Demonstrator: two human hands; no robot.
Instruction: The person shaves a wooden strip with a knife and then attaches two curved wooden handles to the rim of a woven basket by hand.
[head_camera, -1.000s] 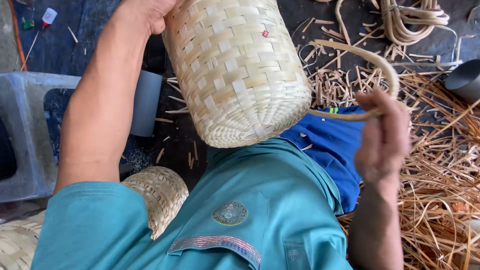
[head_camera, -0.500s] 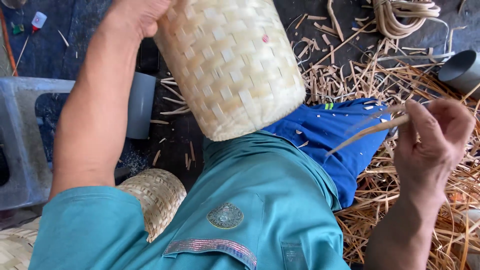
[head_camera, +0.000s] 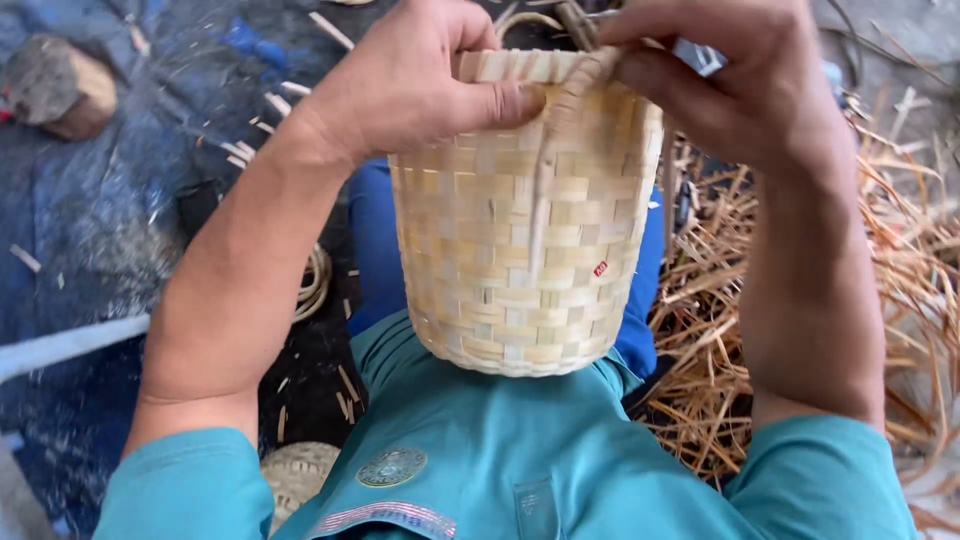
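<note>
- The person's teal shirt (head_camera: 520, 460) fills the near bottom edge, both short sleeves in view, a round badge on the chest.
- A woven basket (head_camera: 520, 250) of pale flat strips sits in the middle of the scene, held up above the chest, its closed base toward the near side and its rim toward the far side.
- The loose pile of dry straw-coloured strips (head_camera: 720, 350) spreads over the ground on the right, behind the right forearm.
- The left hand (head_camera: 410, 85) grips the far-left part of the basket rim, thumb pressed flat across the rim band, fingers curled over the edge.
- The right hand (head_camera: 730, 80) is closed over the far-right part of the rim, fingertips pinching a thin strip (head_camera: 545, 190) that runs down the basket's side.
- The two hands are close together on the rim but do not touch.
- A second small woven piece (head_camera: 295, 475) lies near the left, under the left arm.
- A brownish lump (head_camera: 55, 85) rests far left on the dark blue ground.
</note>
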